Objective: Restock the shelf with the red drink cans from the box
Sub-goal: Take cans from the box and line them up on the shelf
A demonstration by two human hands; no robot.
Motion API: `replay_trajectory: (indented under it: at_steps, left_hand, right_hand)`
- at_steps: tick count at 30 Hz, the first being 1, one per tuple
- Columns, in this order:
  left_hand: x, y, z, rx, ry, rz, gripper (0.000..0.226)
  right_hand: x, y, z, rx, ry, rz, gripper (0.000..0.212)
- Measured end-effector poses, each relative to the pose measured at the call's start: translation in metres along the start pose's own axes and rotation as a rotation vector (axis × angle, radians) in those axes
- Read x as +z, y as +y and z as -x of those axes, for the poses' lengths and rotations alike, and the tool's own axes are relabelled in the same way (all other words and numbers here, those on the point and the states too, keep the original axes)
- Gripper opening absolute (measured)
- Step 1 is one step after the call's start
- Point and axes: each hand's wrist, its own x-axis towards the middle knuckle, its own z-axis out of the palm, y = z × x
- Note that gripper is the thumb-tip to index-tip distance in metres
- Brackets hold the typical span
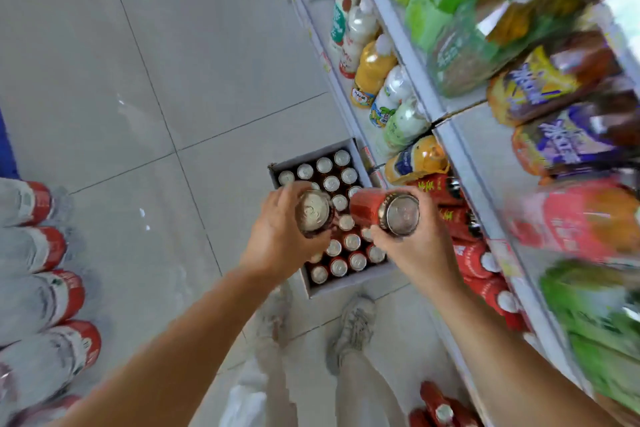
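A grey cardboard box (346, 282) on the floor holds several red drink cans (352, 242), silver tops up. My left hand (277, 236) grips one can (313, 213) upright above the box. My right hand (414, 251) grips another red can (384, 211), tilted on its side with the silver top facing me. Both cans hover over the box, next to the white shelf unit (460, 163) on the right. Red cans (446, 196) lie on the low shelf just right of my right hand.
The shelves (391, 15) hold juice and milk bottles (374, 69), green bottles and snack bags. Water bottles with red labels (45, 246) stand in packs on the floor at left. My feet (353, 326) are below the box. Grey tile floor (173, 80) stretches to the left.
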Motion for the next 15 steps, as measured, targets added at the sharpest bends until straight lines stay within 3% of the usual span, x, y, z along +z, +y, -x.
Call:
replay_trajectory:
  at_steps: [3,6,15]
  left_hand:
    - [-0.072,0.079,0.029,0.131,0.061,0.041,0.065]
    - [-0.129,0.142,0.052,0.239,0.008,0.074,0.067]
    - [-0.215,0.287,0.102,0.668,-0.185,0.048,0.076]
  right_hand:
    - [-0.068,-0.078,0.045,-0.003,0.145,-0.037,0.056]
    - [-0.119,-0.141,0.092,0.032,0.243,-0.120,0.055]
    - [-0.220,-0.236,0.212,0.037,0.507,-0.258,0.047]
